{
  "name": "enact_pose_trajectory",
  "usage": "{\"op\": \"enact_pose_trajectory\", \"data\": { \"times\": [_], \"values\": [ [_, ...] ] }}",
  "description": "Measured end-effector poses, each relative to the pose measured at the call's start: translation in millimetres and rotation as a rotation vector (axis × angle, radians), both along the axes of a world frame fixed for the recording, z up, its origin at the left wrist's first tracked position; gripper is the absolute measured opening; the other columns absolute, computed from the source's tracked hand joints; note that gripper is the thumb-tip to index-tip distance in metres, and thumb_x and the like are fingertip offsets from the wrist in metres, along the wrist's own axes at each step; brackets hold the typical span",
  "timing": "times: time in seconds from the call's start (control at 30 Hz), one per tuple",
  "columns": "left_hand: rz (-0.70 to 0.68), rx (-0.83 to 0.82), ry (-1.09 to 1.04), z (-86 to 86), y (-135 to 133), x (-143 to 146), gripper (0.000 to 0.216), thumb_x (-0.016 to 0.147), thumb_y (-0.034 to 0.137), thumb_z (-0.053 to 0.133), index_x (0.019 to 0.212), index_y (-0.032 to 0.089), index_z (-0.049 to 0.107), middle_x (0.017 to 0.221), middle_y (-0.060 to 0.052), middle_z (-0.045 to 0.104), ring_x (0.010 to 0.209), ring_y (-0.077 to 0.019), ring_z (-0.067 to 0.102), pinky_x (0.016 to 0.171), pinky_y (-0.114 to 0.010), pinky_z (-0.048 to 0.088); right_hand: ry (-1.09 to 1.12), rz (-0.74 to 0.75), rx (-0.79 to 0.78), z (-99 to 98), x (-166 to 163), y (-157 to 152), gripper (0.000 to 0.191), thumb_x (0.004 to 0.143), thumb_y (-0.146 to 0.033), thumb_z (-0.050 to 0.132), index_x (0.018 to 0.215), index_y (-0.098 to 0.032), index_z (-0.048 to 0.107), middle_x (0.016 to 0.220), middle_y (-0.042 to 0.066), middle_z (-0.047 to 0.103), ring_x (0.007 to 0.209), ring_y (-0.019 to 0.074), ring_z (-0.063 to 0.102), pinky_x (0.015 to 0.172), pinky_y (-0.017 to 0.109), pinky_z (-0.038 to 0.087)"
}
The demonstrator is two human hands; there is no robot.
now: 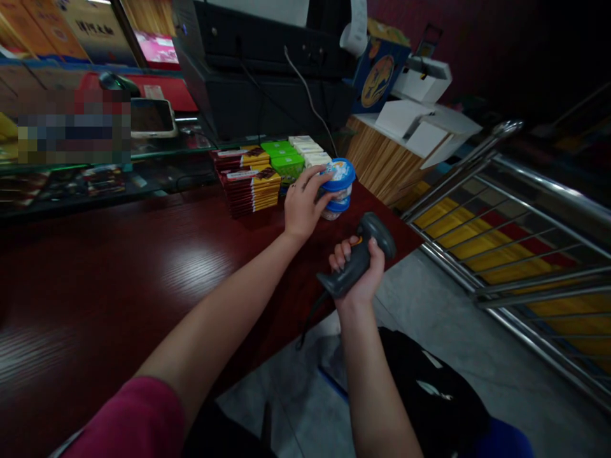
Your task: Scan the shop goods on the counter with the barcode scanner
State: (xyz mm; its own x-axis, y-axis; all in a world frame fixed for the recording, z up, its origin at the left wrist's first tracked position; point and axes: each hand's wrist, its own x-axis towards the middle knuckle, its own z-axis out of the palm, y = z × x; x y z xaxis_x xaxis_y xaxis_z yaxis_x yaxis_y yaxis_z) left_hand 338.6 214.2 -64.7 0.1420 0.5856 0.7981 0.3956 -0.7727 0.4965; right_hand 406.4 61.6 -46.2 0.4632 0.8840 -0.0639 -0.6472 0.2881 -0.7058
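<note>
My left hand has its fingers and thumb around the side of a small round tub with a blue lid. A second blue-lidded tub stands directly under it on the counter. In my right hand is a dark grey barcode scanner, gripped by its handle with the head tilted up and to the right. Its cord hangs over the counter edge. Left of the tubs sit stacked brown-and-yellow packets, green packs and white packs.
The dark red wooden counter spreads to the left. Behind it stands a black machine with a paper roll. Glass shelving runs along the back left. Metal railings and a black seat are on the right.
</note>
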Motion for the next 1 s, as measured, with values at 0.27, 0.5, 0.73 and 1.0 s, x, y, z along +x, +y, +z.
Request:
{"op": "enact_pose_trajectory", "data": {
  "times": [0.27, 0.5, 0.73, 1.0],
  "values": [
    [0.059, -0.115, -0.136, -2.0, -34, -52, 0.033, 0.106, 0.034, 0.04, 0.139, 0.031, 0.044, 0.145, -0.009, 0.054, 0.14, -0.0215, 0.051, 0.112, -0.048, 0.048, -0.102, 0.223, -0.048, 10.8, -5, -15, 0.035, 0.089, -0.054, 0.055, 0.076, -0.021, 0.054, 0.065, -0.004, 0.037, 0.047, 0.0073, 0.031, 0.039, 0.019, 0.028],
    [0.06, -0.104, -0.148, 4.5, -94, -199, 0.032, 0.103, 0.039, 0.049, 0.132, 0.027, 0.05, 0.143, -0.011, 0.056, 0.137, -0.0229, 0.053, 0.113, -0.042, 0.045, -0.008, 0.627, -0.011, 13.0, -81, -20, 0.035, 0.083, -0.052, 0.063, 0.074, -0.02, 0.055, 0.062, -0.005, 0.042, 0.045, 0.0067, 0.029, 0.034, 0.016, 0.024],
    [0.273, -0.205, -0.123, 0.0, -142, -351, 0.03, 0.098, 0.029, 0.057, 0.128, 0.024, 0.055, 0.132, -0.01, 0.062, 0.123, -0.021, 0.061, 0.103, -0.037, 0.052, -0.041, 1.101, -0.089, 10.6, -212, -11, 0.034, 0.079, -0.048, 0.071, 0.071, -0.017, 0.06, 0.055, -0.003, 0.05, 0.041, 0.0081, 0.038, 0.032, 0.018, 0.032],
    [0.569, -0.231, -0.164, -4.5, -152, -405, 0.026, 0.09, 0.015, 0.063, 0.115, 0.021, 0.065, 0.119, -0.009, 0.067, 0.115, -0.0219, 0.062, 0.102, -0.038, 0.052, -0.264, 1.153, -0.182, 5.4, -263, -25, 0.039, 0.073, -0.053, 0.076, 0.073, -0.015, 0.067, 0.054, -0.003, 0.054, 0.037, 0.009, 0.047, 0.031, 0.019, 0.04]
  ]
}}
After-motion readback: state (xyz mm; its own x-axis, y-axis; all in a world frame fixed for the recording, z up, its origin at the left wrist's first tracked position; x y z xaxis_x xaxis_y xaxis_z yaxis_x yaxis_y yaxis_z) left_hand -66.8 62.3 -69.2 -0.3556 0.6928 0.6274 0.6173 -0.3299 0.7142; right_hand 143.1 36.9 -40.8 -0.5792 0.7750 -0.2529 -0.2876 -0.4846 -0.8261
